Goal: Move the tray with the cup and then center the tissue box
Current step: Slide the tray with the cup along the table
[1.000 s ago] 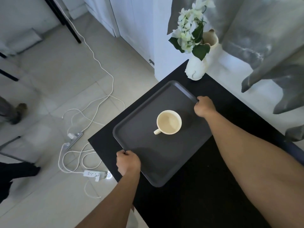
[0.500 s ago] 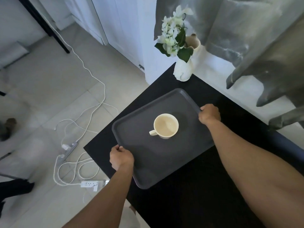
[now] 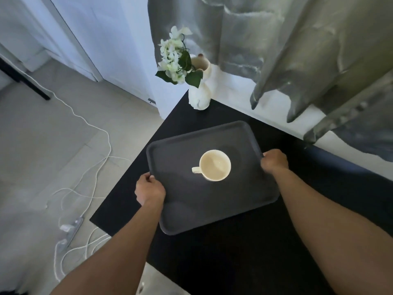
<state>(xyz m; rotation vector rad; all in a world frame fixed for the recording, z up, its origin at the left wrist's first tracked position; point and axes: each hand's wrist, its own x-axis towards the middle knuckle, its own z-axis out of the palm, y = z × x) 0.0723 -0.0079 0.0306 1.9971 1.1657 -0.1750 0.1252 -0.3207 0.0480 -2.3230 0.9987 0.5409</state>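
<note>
Carrying the tray is the step in hand; notes follow, largest item down.

Surface (image 3: 212,262): black, with its corner toward the floor at left. Its left part lies under the tray, and the near stretch between the forearms looks bare. Whether the tray rests on it or is lifted just above, I cannot tell from this view.

Tray (image 3: 191,213): dark, rectangular, raised rim, set at a slant to the surface edges. Its far corner points at the vase (image 3: 200,96), which stands near but apart from it at the surface's back corner.

Left hand (image 3: 150,190): closed over the tray's left rim, thumb on top. Right hand (image 3: 274,160): closed over the right rim, roughly opposite. Both hold the tray.

Cup (image 3: 215,165): pale, upright, near tray centre, handle to the left, touching neither hand. Whether it holds liquid I cannot tell.

Tissue box: not in view; its centring comes later.

Judgement on doing this step well:
- Keep both rims level; the cup is unsecured and would likely slide or tip if one side dips.
- Move slowly, no jerk at start or stop.
- Steer the far corner clear of the vase and its flowers (image 3: 174,54).
- Set down flat, near edge first, fully on the surface, then let go.
</note>
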